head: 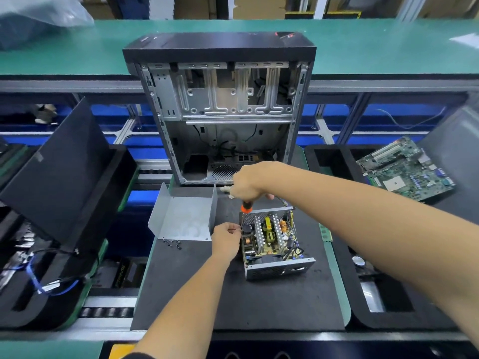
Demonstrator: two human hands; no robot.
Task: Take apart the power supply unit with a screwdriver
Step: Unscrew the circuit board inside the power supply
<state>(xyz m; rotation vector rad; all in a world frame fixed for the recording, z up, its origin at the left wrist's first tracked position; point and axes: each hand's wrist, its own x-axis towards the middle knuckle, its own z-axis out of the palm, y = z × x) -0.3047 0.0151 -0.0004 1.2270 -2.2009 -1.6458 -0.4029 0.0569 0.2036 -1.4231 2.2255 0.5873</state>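
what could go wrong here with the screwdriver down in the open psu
1. The screwdriver tip goes down beside the big capacitor; a slip could gouge parts on the board.
2. The left hand has its fingers at the PSU's edge, close to the tip, so a slip might jab them.
3. The loose screws lie unboxed on the mat and could roll off or get swept away.

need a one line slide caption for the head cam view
Right hand drives an orange-collared screwdriver into the opened power supply unit while the left hand steadies its edge.
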